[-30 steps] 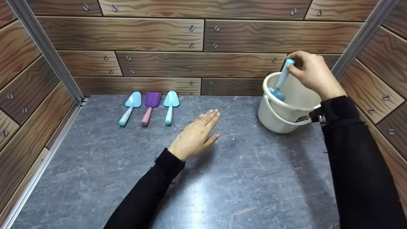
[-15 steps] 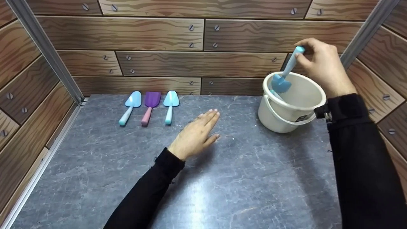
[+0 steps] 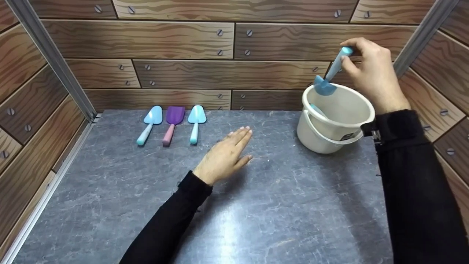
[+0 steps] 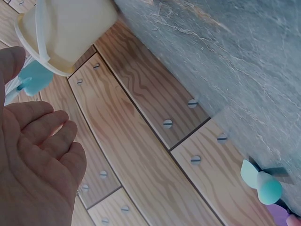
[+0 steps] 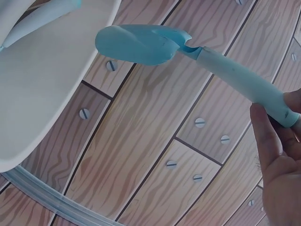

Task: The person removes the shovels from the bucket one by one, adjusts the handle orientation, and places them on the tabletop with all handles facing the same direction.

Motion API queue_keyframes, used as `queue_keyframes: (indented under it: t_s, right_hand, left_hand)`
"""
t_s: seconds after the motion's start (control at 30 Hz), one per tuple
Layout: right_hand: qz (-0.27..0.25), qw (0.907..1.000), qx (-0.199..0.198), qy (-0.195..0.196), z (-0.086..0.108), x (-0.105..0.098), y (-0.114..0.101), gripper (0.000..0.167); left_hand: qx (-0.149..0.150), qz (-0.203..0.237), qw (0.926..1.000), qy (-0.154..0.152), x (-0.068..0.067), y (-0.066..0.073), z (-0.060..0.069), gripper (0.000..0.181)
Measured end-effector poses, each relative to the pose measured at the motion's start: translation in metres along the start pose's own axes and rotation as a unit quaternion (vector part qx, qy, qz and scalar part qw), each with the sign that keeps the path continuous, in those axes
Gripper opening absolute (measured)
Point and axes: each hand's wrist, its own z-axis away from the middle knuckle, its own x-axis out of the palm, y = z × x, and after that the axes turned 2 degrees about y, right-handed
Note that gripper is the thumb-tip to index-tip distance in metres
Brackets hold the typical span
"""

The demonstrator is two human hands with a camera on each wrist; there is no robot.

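Observation:
My right hand (image 3: 373,75) pinches the handle end of a blue toy shovel (image 3: 325,87), blade hanging down over the rim of a white bucket (image 3: 322,135). In the right wrist view the shovel's blade (image 5: 136,44) shows whole, clear of the bucket wall. Another light-blue handle (image 3: 318,110) leans inside the bucket; its lower part is hidden. Over the table's middle, my left hand (image 3: 224,156) has straight fingers and holds nothing; the left wrist view shows its palm (image 4: 37,169) with relaxed fingers.
At the back left lie a blue shovel (image 3: 153,115), a purple one with a pink handle (image 3: 175,115) and a second blue one (image 3: 197,114), in a row on the grey table (image 3: 293,205). Wood-patterned walls (image 3: 183,40) enclose three sides.
My right hand has raised the shovel up out of the bucket and slightly right, its blade rising from inside to rim height. The left hand has stayed in place.

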Motion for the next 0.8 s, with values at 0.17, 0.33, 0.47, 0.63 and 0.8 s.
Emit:
queue_keyframes:
  t_s: [0.17, 0.33, 0.47, 0.63, 0.8]
  right_hand:
    - [-0.012, 0.9997, -0.019, 0.009, 0.005, 0.006, -0.009, 0.031]
    - [-0.018, 0.9989, -0.041, 0.010, 0.010, 0.014, -0.018, 0.030]
    - [-0.022, 0.9977, -0.064, 0.007, 0.015, 0.018, -0.023, 0.029]
    - [-0.029, 0.9965, -0.079, 0.000, 0.024, 0.025, -0.029, 0.030]
    - [-0.030, 0.9934, -0.111, 0.000, 0.033, 0.035, -0.030, 0.030]
  left_hand:
    - [-0.004, 0.008, 1.0000, -0.003, 0.000, -0.001, 0.000, 0.078]
    - [-0.007, 0.007, 0.9999, -0.008, -0.002, -0.001, 0.001, 0.078]
    - [-0.008, 0.009, 0.9999, -0.011, -0.002, -0.001, 0.002, 0.079]
    - [-0.008, 0.007, 0.9999, -0.011, -0.002, -0.002, 0.002, 0.079]
    - [-0.013, 0.010, 0.9998, -0.013, -0.002, -0.002, 0.001, 0.078]
